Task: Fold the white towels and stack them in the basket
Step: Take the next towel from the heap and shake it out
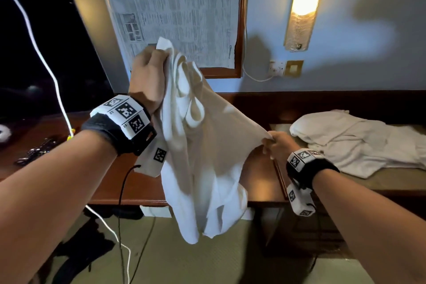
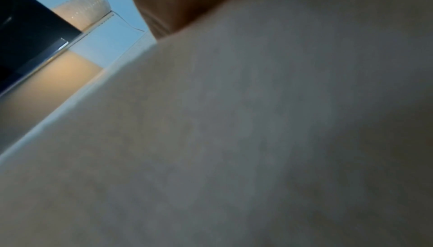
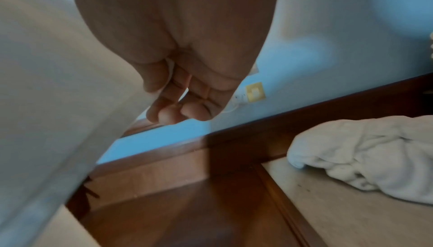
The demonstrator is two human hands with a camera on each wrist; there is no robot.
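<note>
Held towel [image 1: 205, 145]: soft matt white cloth. Counter [image 1: 129, 182]: glossy reddish wood. Wall sheet [image 1: 175, 11]: printed paper, wood frame.

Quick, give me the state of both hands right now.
Left hand: raised, gripping the top corner of the towel.
Right hand: lower, pinching another corner of the same towel.

Newspaper [image 1: 175, 14] print prob. illegible

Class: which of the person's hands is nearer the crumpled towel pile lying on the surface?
Right. The right hand pinches the held towel just beside the pile; the left hand grips it high, farther away.
</note>
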